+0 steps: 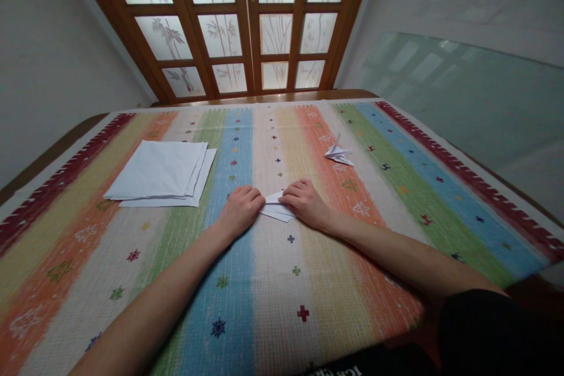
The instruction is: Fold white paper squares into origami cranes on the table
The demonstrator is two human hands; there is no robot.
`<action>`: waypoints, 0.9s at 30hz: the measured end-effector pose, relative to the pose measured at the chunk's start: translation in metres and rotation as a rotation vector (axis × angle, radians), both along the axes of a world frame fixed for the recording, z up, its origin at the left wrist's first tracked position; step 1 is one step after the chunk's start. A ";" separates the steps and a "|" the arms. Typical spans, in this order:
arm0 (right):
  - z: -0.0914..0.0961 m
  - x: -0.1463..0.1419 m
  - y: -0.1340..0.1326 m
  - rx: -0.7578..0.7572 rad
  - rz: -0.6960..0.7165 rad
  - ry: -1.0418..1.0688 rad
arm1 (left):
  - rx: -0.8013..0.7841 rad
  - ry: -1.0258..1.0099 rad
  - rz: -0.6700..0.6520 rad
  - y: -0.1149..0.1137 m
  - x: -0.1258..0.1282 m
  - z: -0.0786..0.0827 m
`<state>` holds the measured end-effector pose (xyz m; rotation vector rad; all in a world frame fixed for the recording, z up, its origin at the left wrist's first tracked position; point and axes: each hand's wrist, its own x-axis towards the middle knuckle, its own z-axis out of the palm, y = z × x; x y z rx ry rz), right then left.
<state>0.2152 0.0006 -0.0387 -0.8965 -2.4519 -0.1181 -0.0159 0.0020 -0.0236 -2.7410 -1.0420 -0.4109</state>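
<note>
A small folded piece of white paper [277, 210] lies on the striped tablecloth [282, 294] in the middle of the head view. My left hand [241, 208] pinches its left end, fingers curled. On the opposite end, my right hand [305, 202] is closed over the paper, with the fingertips pressed down on it. Both hands rest low at the cloth, and part of the paper is hidden beneath the fingers. Beyond my right hand sits a folded white paper figure [339, 153] with pointed tips, touched by neither hand.
To the left lies a stack of white paper sheets [158, 170], its edges slightly uneven. Wooden doors [245, 17] with frosted panes stand behind the table's far edge. A pale glass panel [462, 106] is along the right side.
</note>
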 end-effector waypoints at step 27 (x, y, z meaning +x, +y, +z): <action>0.011 0.011 -0.013 0.231 0.102 -0.315 | -0.258 0.242 0.087 -0.059 0.021 0.002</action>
